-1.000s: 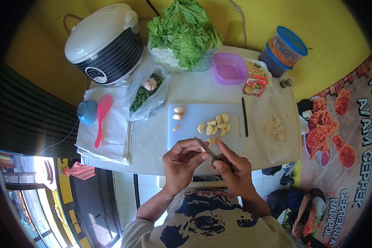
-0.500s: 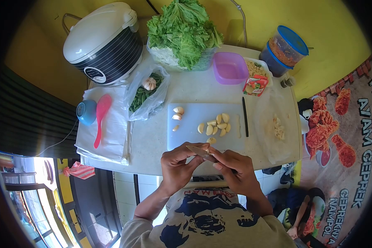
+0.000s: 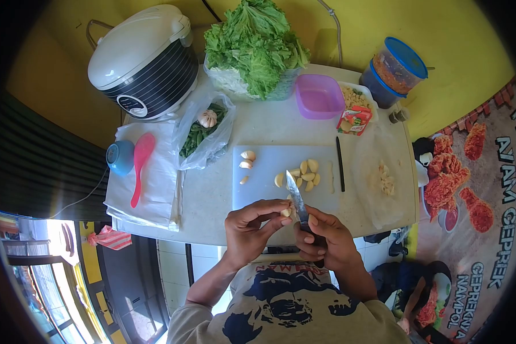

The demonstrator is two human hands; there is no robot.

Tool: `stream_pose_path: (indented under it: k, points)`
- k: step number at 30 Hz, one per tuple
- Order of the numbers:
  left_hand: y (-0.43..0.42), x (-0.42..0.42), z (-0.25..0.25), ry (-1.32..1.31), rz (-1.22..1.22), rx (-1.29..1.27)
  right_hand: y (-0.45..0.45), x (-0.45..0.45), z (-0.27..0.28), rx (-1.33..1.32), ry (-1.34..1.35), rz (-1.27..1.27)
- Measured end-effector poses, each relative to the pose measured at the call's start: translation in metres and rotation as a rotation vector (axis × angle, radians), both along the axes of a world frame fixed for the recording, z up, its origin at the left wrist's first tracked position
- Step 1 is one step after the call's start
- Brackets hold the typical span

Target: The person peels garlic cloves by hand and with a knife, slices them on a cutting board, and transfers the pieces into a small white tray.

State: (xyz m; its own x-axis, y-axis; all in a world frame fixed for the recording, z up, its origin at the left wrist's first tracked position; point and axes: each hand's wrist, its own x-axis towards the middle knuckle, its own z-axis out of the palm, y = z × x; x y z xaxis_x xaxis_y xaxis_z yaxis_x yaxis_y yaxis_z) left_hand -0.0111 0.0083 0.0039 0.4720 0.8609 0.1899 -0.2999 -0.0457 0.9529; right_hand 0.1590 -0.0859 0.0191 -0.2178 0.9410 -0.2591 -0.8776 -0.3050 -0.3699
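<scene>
My left hand (image 3: 247, 230) is closed, pinching a garlic clove (image 3: 286, 212) between thumb and fingertips above the board's near edge. My right hand (image 3: 333, 239) is wrapped round a knife (image 3: 296, 194), whose blade points up and away, close beside the clove. On the white cutting board (image 3: 269, 196) several peeled garlic cloves (image 3: 309, 177) lie in a cluster. Unpeeled cloves (image 3: 246, 164) sit at the board's left. To the right, garlic skins (image 3: 386, 181) lie on a clear plastic sheet (image 3: 378, 209).
At the back stand a rice cooker (image 3: 140, 63), a tub of lettuce (image 3: 255, 51), a purple container (image 3: 320, 96) and stacked lidded tubs (image 3: 394, 71). A bag of green vegetables (image 3: 203, 135), topped by a garlic bulb, and a pink rice spoon (image 3: 140, 166) lie on the left.
My right hand has turned the knife from lying across the clove to pointing up and away. The clove in my left hand now shows more.
</scene>
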Motion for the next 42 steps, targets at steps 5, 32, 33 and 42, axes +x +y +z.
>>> stream_pose_path:
  k: [5, 32, 33, 42]
  points:
    - [0.003, 0.002, -0.003, -0.025, 0.019, 0.096, 0.000, 0.000, 0.007, 0.093, -0.392, -0.009]
    - [-0.005, 0.001, -0.005, -0.088, 0.004, -0.121, -0.001, -0.007, 0.005, -0.070, -0.274, -0.014]
    - [-0.006, 0.002, -0.004, -0.089, 0.004, -0.121, -0.001, -0.008, 0.005, -0.080, -0.325, -0.026]
    - [0.004, 0.001, -0.012, -0.207, -0.143, -0.501, -0.004, -0.004, 0.002, -0.072, -0.475, -0.050]
